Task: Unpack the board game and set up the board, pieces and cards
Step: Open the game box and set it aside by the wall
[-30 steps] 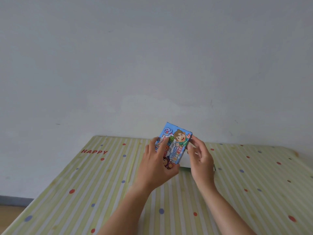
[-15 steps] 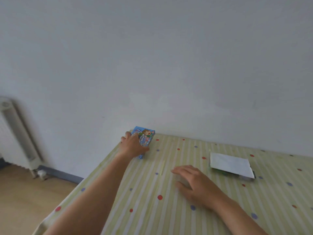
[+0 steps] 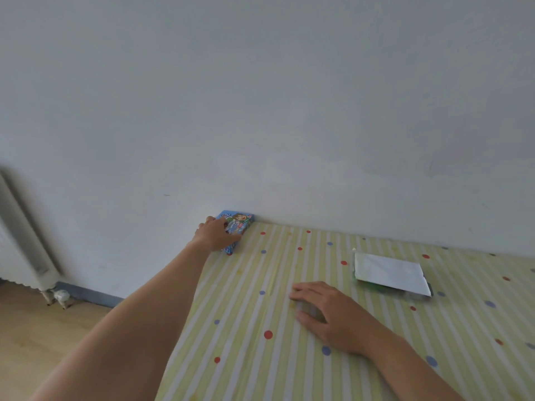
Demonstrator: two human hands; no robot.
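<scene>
Far left, off the table: radiator (image 3: 20, 256) against the wall, wood floor (image 3: 43, 342) below. Neither belongs to the task.

Left hand (image 3: 215, 234): arm stretched to the far-left corner of the table (image 3: 246, 357). Grip closed on the game box (image 3: 238, 222), with fingers over its left part and the thumb on the printed face. The box sits at the corner, hard by the wall. Whether it touches the wall cannot be resolved.

Centre: right hand (image 3: 327, 311) palm down on the striped cloth, fingers straight and slightly spread. Grip open, nothing in it.

Right: white folded sheet (image 3: 388, 272) lying flat, near the right hand and well apart from the box. Something green and a clear wrapper show under its near edge. Judged to be the box contents, unconfirmed.

Progress: early. The contents seem to be out and the box placed out of the way. No board is unfolded and no pieces or cards are laid out. Remaining: open the bundle, spread the board, place pieces and cards.
</scene>
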